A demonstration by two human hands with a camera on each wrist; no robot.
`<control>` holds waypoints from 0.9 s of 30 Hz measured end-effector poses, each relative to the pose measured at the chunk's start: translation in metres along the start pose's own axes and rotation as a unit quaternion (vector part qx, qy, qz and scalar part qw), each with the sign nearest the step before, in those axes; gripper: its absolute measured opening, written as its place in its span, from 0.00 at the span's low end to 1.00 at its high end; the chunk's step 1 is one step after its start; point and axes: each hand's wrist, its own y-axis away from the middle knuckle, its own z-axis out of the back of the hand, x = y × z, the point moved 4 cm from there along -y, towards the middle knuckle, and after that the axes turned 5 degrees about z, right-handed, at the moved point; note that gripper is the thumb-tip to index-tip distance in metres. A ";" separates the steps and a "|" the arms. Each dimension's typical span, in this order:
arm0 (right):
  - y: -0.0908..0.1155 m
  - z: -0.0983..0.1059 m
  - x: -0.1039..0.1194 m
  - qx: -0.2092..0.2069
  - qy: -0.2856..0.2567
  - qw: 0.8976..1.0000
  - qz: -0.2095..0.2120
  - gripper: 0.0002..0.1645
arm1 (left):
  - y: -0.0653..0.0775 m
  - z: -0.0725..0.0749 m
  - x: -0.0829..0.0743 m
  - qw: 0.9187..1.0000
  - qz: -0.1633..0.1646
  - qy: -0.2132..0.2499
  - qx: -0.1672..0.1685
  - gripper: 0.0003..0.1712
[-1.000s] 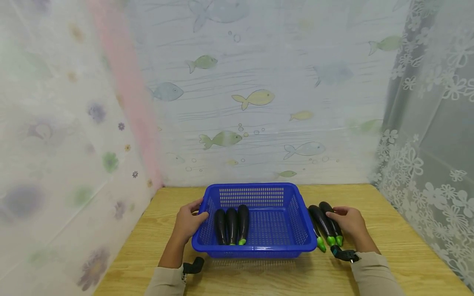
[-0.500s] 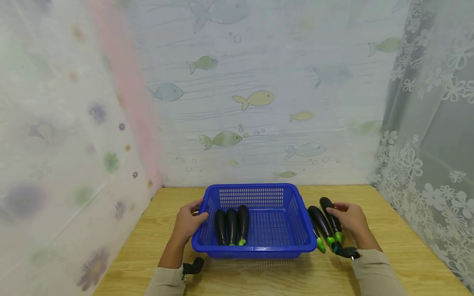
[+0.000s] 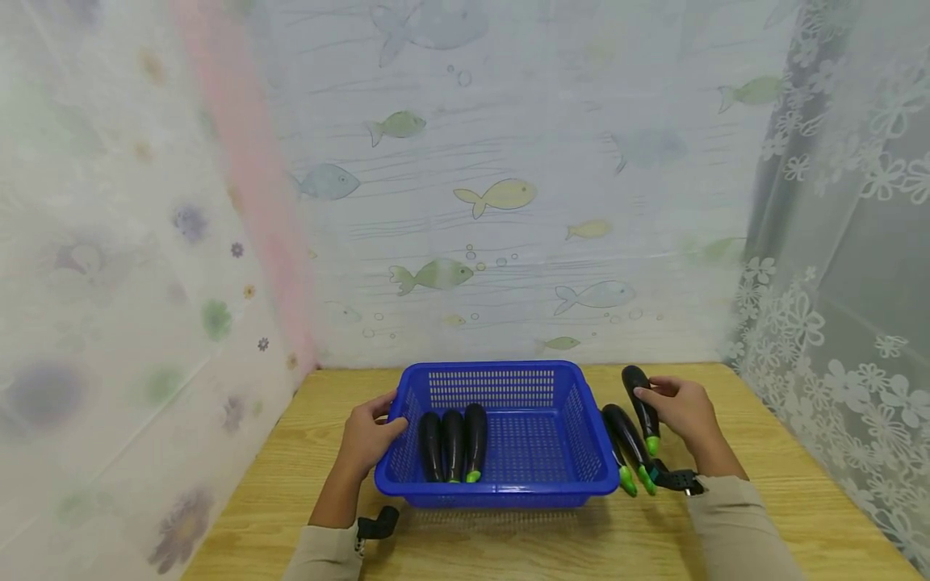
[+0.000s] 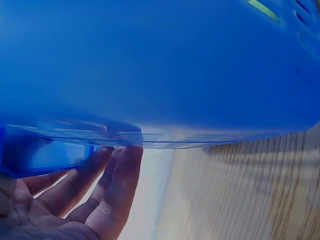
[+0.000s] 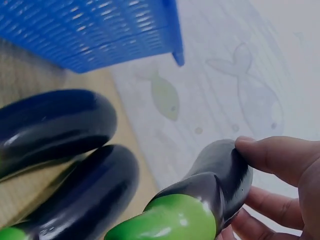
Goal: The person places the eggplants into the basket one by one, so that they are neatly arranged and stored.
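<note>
My right hand (image 3: 681, 410) pinches a dark eggplant (image 3: 643, 407) between thumb and fingers, its green stem end pointing down toward me. In the right wrist view the held eggplant (image 5: 220, 185) is close up, thumb on its upper side. Two more eggplants (image 3: 626, 432) lie on the table between it and the basket. My left hand (image 3: 369, 434) grips the left rim of a blue plastic basket (image 3: 497, 487), thumb over the edge. In the left wrist view the left fingers (image 4: 117, 190) reach under that rim. Inside the basket, three eggplants (image 3: 454, 445) lie side by side at the left.
The wooden table (image 3: 508, 545) runs back to a curtain (image 3: 508, 266) printed with fish. A lace-patterned curtain (image 3: 835, 339) hangs on the right, a flowered sheet (image 3: 131, 323) on the left. Black wrist cameras are strapped to both arms.
My right hand has lifted the outermost eggplant up and away from the other two, toward the back of the table. My left hand and the basket have stayed in place.
</note>
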 end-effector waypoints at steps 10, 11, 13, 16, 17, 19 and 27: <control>-0.005 0.004 0.018 0.005 -0.028 1.000 -0.002 0.45 | 0.001 0.000 0.000 1.000 -0.001 0.004 0.000 0.35; -0.006 0.004 0.020 0.005 -0.032 0.999 -0.001 0.45 | 0.001 0.000 0.000 1.000 0.000 0.004 0.000 0.35; -0.007 0.004 0.025 0.005 -0.040 0.999 0.002 0.46 | 0.001 0.000 0.000 1.000 0.001 0.004 0.000 0.35; -0.008 0.004 0.033 0.004 -0.051 0.999 0.005 0.47 | 0.001 0.000 -0.001 1.000 0.002 0.005 0.000 0.35; -0.009 0.004 0.035 0.004 -0.055 0.998 0.006 0.47 | 0.001 0.000 -0.001 1.000 0.002 0.004 -0.001 0.35; -0.009 0.004 0.040 0.004 -0.061 0.998 0.008 0.47 | 0.002 0.000 -0.001 1.000 0.000 0.005 -0.001 0.35; -0.011 0.000 0.059 0.006 -0.068 0.997 0.022 0.46 | 0.001 0.000 -0.002 1.000 -0.001 0.003 -0.005 0.35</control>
